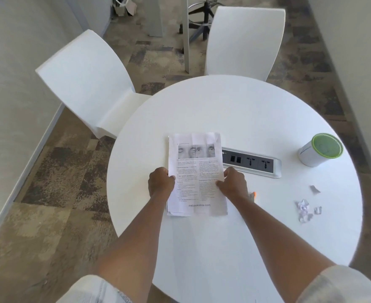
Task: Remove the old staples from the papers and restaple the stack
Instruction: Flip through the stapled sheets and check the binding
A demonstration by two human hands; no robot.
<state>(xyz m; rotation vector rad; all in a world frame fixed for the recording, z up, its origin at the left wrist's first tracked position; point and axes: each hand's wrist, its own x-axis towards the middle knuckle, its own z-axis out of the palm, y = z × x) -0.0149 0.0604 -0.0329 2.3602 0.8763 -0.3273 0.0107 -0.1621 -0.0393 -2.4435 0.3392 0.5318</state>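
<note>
The stack of papers [196, 173] is pinched at both edges by the left hand [161, 182] and right hand [232, 182]; squaring seems in hand, and stapling probably comes next.

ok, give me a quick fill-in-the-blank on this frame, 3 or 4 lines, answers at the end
1. Both hands grip the stack of papers, the left hand on its ____ edge.
2. The table top is ____ in shape.
3. The cup near the table's right rim has a ____ lid.
4. Torn paper scraps lie on the same side as the ____ hand.

Answers: left; round; green; right
</note>
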